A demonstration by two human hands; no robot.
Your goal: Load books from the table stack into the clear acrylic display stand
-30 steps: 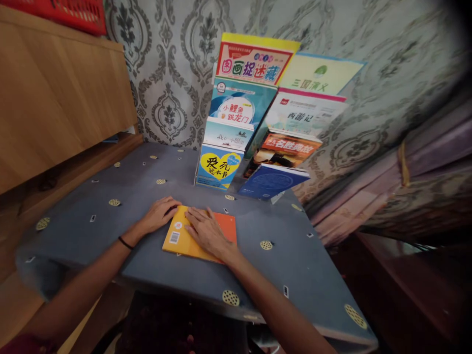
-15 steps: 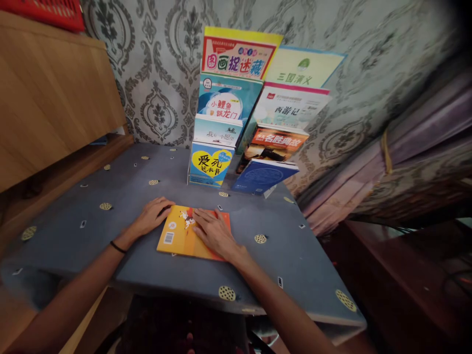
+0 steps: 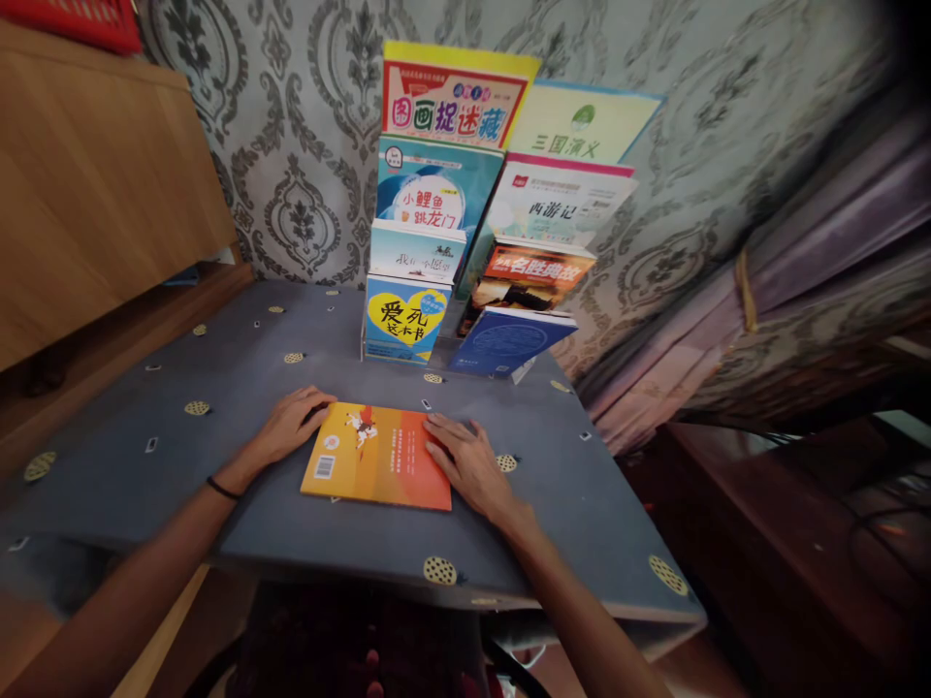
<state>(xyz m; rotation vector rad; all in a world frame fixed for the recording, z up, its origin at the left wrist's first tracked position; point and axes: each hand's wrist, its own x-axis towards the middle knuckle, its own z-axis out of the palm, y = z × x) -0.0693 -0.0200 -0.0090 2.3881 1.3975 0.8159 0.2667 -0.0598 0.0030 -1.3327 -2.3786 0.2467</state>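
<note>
A closed book [image 3: 378,456] with an orange and yellow cover lies flat on the table, its barcode at the lower left and a white horse picture near the top. At its upper left corner rests my left hand [image 3: 295,425], fingers stretched out along the edge, a black band on the wrist. My right hand [image 3: 476,465] lies over the right edge of the cover, fingers extended and slightly apart. Neither hand grips the book.
Behind the book stands a stepped rack of upright books, among them a blue heart-cover book [image 3: 407,320] and a dark blue book [image 3: 513,344]. A pineapple-print cloth [image 3: 240,465] covers the table. A wooden cabinet [image 3: 102,174] is on the left, a curtain [image 3: 676,320] on the right.
My right hand has slid right across the cover, from its middle to its right edge, uncovering the printed text. The left hand stays at the corner. The view has shifted slightly.
</note>
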